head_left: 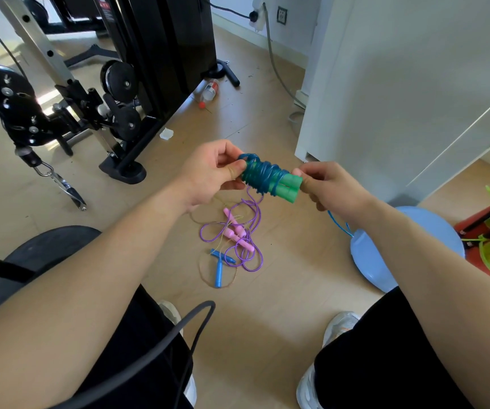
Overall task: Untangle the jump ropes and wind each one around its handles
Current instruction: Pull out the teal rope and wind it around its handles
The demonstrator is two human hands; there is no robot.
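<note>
The left hand point(211, 172) pinches one end of the green handles point(288, 185), wrapped in blue rope point(263, 172). The right hand point(330, 185) has its fingers clamped on the other end. A purple rope point(246, 231) lies tangled on the floor point(267, 320).

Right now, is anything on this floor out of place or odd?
Yes. A plastic bottle lies on its side by the gym machine, a small red piece loose beside it. Nearer, the purple rope, pink handles and blue handles lie in a tangle on the floor.
</note>
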